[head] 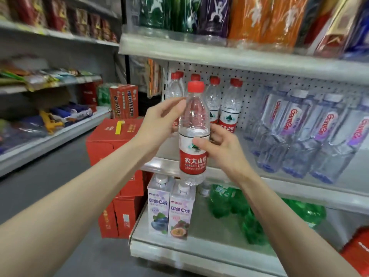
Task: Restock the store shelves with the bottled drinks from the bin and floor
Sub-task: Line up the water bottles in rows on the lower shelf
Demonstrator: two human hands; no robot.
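Wrapping your right hand (223, 150) round the label band of the Nongfu Spring water bottle (194, 120), you hold it upright in a closed grip, thumb across the front and fingers curled behind. Your left hand (159, 122) reaches the bottle's shoulder with its thumb tip; the other fingers are hidden, so its grip cannot be told. The bottle hangs in the air in front of the middle shelf (159, 166), its red cap (196, 86) level with those of the matching Nongfu bottles (229, 108) standing at the pegboard back. Ganten water bottles (295, 132) fill the shelf to the right. Below stand two juice cartons (169, 208) beside green bottles (229, 202), and red boxes (107, 140) are stacked on the floor at left.
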